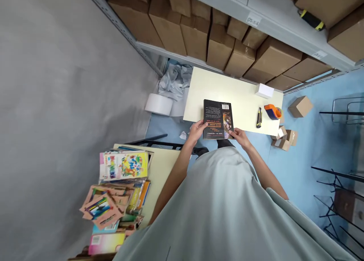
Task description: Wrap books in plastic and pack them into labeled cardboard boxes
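Both hands hold a black book (214, 115) with its printed back cover and barcode facing up. My left hand (196, 131) grips its lower left edge, the thumb lying on the cover. At the lower right corner my right hand (240, 136) pinches the book between thumb and fingers. The book overlaps the near edge of the cream table (204, 85). Right of it on the table lie a yellow and black box cutter (259, 117), an orange and blue tape dispenser (273, 111) and a small white box (264, 91).
Piled books and magazines (125, 166) cover a side table (163, 162) at lower left. Shelves of cardboard boxes (222, 45) stand behind the table. A white paper roll (158, 104) and crumpled paper (173, 81) sit left of it. Small cartons (284, 138) lie on the floor at right.
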Tool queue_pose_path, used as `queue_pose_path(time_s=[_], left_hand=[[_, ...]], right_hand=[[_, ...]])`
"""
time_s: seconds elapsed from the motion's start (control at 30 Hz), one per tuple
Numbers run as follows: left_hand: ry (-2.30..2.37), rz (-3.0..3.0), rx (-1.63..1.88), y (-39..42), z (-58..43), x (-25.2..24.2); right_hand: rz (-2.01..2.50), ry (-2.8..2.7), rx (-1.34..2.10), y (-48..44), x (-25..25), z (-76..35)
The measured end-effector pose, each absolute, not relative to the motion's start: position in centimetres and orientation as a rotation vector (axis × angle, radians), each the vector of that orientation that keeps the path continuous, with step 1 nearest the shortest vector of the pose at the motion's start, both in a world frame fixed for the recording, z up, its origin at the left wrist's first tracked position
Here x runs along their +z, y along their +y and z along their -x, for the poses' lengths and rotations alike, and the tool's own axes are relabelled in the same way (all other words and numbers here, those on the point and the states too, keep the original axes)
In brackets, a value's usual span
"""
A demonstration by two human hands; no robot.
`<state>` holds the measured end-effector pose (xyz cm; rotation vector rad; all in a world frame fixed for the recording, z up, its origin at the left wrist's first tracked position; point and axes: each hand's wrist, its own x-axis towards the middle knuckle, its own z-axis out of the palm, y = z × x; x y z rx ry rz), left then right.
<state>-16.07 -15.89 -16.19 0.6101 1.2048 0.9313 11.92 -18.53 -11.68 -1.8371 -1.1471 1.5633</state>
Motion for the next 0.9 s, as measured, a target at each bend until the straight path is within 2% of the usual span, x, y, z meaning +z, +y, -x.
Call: queue_pose_path(time_s=[0.3, 0.47, 0.67, 0.9], left_hand=[[1.347, -0.692, 0.827, -7.5, 7.9, -16.0], [1.367, -0.853, 0.833, -4.4, 5.4, -15.2], [1.463, -1.069, 0.837, -2.5, 3.9, -13.5], [1.173, -0.767, 0.757, -1.4, 3.5, -12.5]], right_hand=[[1.674, -0.948, 1.742, -10.6, -16.0, -20.2], [1.589, -0.915, 1.693, -6.7, -16.4, -23.7], [1.545, -0.850, 1.511, -3.8, -15.0, -25.0], [1.550, -0.877, 1.230, -2.2, -10.9, -24.6]])
